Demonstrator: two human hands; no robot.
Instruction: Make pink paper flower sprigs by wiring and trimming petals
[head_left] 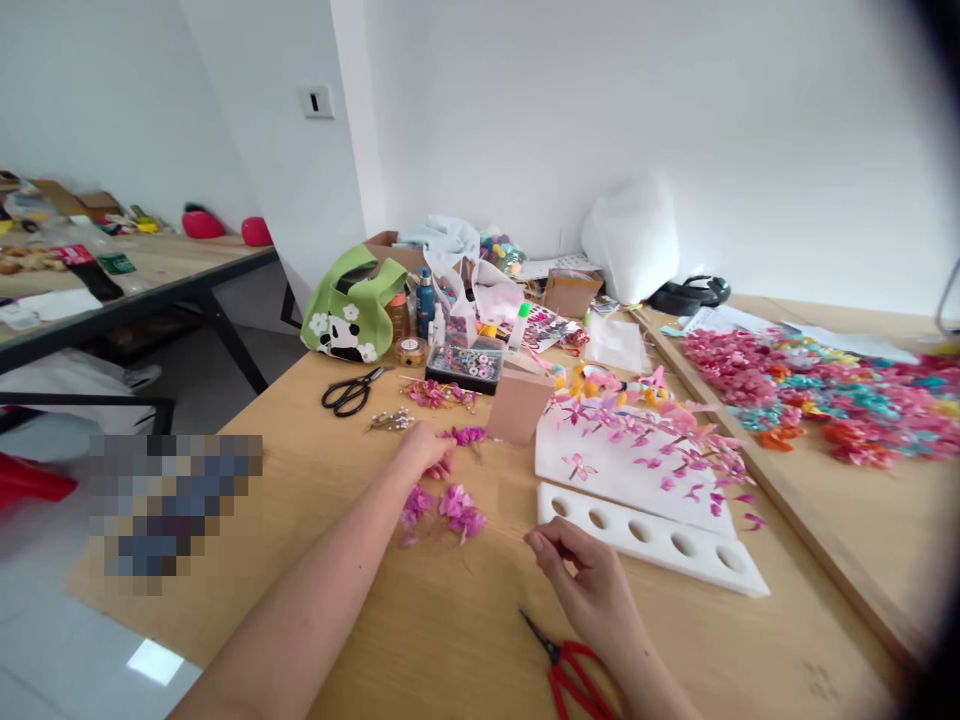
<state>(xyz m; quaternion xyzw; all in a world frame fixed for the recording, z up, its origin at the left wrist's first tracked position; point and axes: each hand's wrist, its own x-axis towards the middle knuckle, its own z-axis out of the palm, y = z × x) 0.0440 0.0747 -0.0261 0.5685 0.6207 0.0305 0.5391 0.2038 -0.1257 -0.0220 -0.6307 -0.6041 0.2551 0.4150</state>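
Flower point(468, 436) lies on the surface point(465, 620) just right of the left hand point(426, 447), long axis roughly crosswise; the right hand point(589, 575) is farther. Left fingers curl downward, grip indeterminable. Right thumb and forefinger are pressed together, any held item indiscernible.

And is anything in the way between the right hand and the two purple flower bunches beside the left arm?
Nothing visible is: just wooden tabletop shows between the right hand and those two purple flower bunches. The red-handled scissors lie off that path, nearer the person's body.
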